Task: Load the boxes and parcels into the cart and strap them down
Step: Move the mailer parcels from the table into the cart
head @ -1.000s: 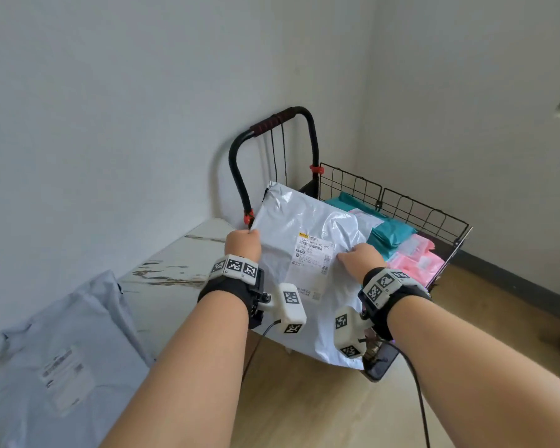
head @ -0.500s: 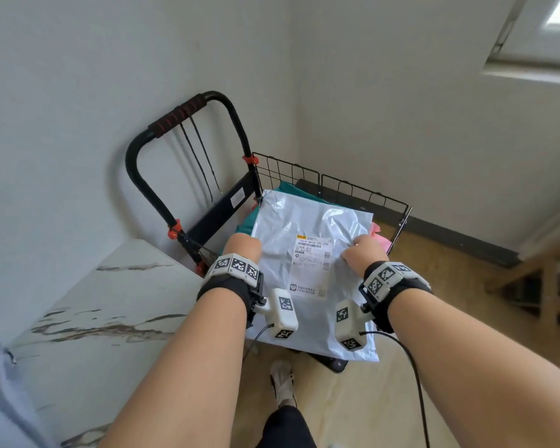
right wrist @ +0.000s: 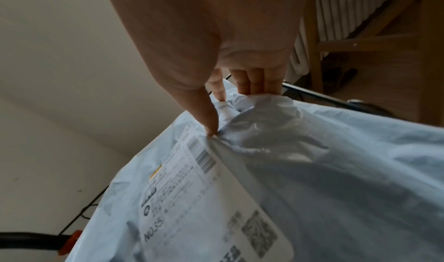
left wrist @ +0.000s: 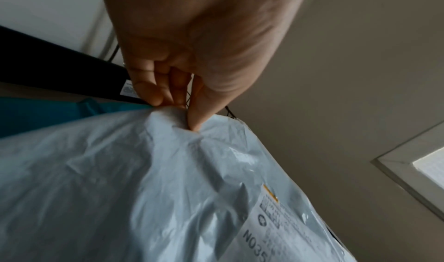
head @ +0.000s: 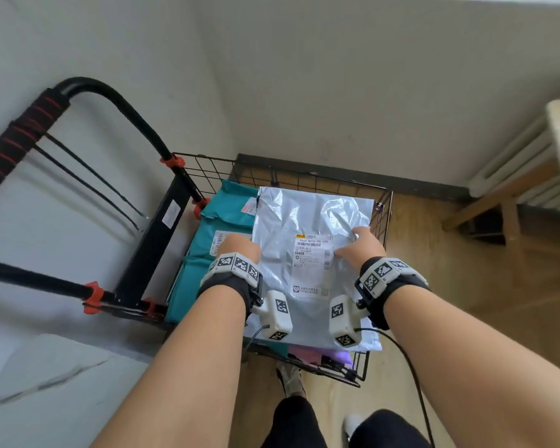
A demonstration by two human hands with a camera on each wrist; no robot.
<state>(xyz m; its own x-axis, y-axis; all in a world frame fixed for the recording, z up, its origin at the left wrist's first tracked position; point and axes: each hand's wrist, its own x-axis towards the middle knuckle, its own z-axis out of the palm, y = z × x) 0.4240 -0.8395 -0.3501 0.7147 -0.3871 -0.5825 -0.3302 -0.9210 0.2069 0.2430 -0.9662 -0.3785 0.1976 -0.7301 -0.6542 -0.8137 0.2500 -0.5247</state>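
A silver-grey plastic parcel (head: 307,221) with a white shipping label lies flat over the black wire cart (head: 382,218). My left hand (head: 240,245) pinches its left edge, thumb on top and fingers underneath, as the left wrist view shows on the parcel (left wrist: 168,180) under that hand (left wrist: 177,112). My right hand (head: 358,245) pinches a bunched fold at the right side beside the label; the right wrist view shows the parcel (right wrist: 312,171) in that hand (right wrist: 230,112). Teal parcels (head: 207,250) lie under and left of it. A pink-purple parcel (head: 317,354) peeks out at the cart's near end.
The cart's black handle (head: 29,130) with a red-striped grip rises at the left against the wall, with black elastic cords (head: 88,185) hanging from it. A marble-patterned surface (head: 46,383) lies at lower left. A wooden frame (head: 505,205) and a radiator stand at right. My feet are below.
I have stepped closer and look down onto the cart. The grey parcel, held by both hands, has moved over the cart and now lies flat across the parcels inside.
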